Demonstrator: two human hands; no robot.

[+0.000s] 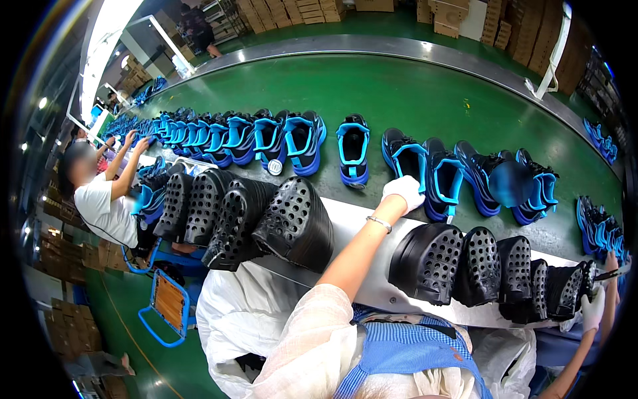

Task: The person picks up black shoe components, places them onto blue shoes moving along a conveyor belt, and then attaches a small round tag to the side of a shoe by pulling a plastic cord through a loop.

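A white-gloved left hand is stretched over the green conveyor belt, fingers curled onto the heel of a black-and-blue sports shoe standing in a long row. Black perforated shoe moulds are lined along the near rail.

A long green conveyor belt curves across the room, edged on its far side by a grey metal rim. A row of black and blue sneakers lies directly on it, packed close on the left and looser to the right, with one shoe standing a little apart near the middle. Along the near edge runs a grey ledge bearing black perforated moulds tilted on their sides.
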